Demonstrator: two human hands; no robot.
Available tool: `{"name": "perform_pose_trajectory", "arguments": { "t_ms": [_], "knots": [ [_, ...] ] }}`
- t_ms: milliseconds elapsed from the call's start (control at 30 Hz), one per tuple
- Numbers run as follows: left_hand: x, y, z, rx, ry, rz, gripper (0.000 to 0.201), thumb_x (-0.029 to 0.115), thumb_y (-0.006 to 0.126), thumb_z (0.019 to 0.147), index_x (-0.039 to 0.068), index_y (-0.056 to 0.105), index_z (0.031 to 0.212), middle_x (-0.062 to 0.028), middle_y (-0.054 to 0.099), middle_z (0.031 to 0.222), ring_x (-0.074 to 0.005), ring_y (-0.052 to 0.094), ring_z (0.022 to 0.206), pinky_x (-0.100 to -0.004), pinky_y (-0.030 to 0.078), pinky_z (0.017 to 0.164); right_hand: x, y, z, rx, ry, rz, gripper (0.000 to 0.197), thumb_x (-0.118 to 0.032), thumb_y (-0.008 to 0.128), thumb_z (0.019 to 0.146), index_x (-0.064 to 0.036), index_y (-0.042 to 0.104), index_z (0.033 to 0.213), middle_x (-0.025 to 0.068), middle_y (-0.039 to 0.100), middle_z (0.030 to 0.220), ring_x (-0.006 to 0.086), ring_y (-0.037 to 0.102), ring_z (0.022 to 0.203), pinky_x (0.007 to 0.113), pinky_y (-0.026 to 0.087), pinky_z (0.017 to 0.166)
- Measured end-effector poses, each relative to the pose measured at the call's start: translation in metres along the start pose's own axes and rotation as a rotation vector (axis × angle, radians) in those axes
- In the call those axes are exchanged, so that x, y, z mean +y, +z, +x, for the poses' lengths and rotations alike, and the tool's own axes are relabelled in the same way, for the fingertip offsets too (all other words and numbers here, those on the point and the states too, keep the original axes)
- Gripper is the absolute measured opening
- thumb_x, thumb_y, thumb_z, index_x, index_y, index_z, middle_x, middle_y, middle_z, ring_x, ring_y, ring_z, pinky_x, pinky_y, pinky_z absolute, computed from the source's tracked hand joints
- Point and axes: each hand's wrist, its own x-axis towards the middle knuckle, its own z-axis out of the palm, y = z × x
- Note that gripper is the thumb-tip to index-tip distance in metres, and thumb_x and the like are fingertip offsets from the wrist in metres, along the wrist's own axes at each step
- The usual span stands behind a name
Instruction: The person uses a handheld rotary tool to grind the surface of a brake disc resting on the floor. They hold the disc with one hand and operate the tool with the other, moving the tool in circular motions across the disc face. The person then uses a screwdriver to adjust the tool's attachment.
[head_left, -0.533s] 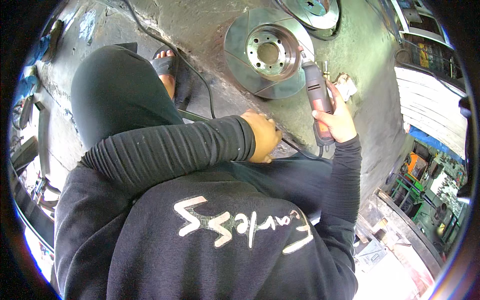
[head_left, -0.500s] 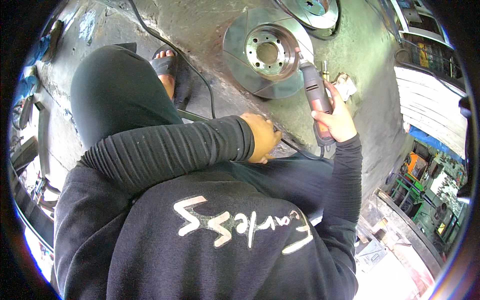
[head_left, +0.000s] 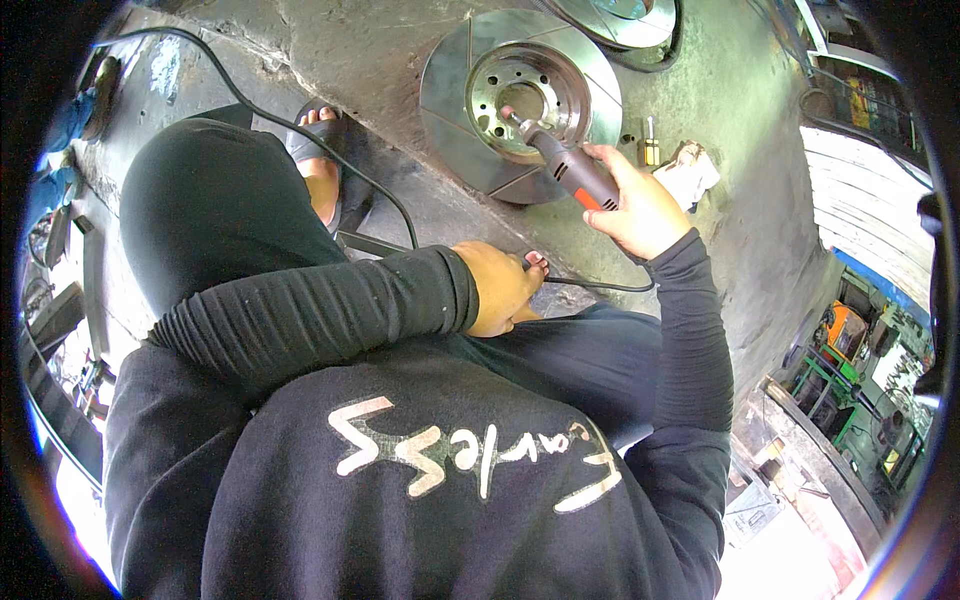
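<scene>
My right hand (head_left: 645,205) is wrapped round a dark grey and red rotary tool (head_left: 582,178). Its small pinkish grinding tip (head_left: 508,114) lies over the hub face of a slotted brake disc (head_left: 450,130), near the centre hole; whether it touches the metal I cannot tell. My left hand (head_left: 498,290) is closed near my lap, with the tool's black power cord (head_left: 600,286) passing through it; its fingertips are partly hidden. The disc lies flat on the grey floor, hub side up.
A second brake disc (head_left: 640,30) lies beyond the first. A yellow-handled screwdriver (head_left: 651,150) and a crumpled white cloth (head_left: 688,180) sit right of the disc. My sandalled foot (head_left: 320,165) is at the left, beside the trailing cord. Machinery (head_left: 850,370) stands far right.
The tool has swung leftward, its tip going from the hub's right edge to near the centre hole. My left hand shifted slightly left, and the cord's far loop moved left.
</scene>
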Motion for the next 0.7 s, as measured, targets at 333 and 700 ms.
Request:
{"name": "perform_pose_trajectory", "arguments": {
  "t_ms": [333, 700],
  "knots": [
    [-0.003, -0.008, 0.001, 0.007, -0.026, -0.021, 0.049, 0.031, 0.066, 0.076, -0.001, 0.051, 0.111, -0.0213, 0.063, 0.09, -0.0366, 0.066, 0.078, -0.0465, 0.053, 0.064, 0.004, 0.005, 0.009, -0.013, 0.005, -0.036, 0.067, -0.016, 0.07, 0.068, -0.0106, 0.042, 0.129, 0.0236, 0.063, 0.098, 0.0387, 0.062, 0.091, 0.043, 0.048, 0.078],
    [-0.004, -0.006, -0.001, 0.043, -0.001, -0.036, 0.048, 0.027, 0.064, 0.077, 0.0, 0.051, 0.113, -0.0209, 0.063, 0.092, -0.0365, 0.066, 0.08, -0.0461, 0.054, 0.065, 0.003, 0.002, 0.008, -0.04, 0.0, -0.001, 0.067, -0.012, 0.07, 0.067, -0.0065, 0.044, 0.128, 0.0226, 0.061, 0.107, 0.0369, 0.062, 0.096, 0.041, 0.048, 0.083]
  ]
}}
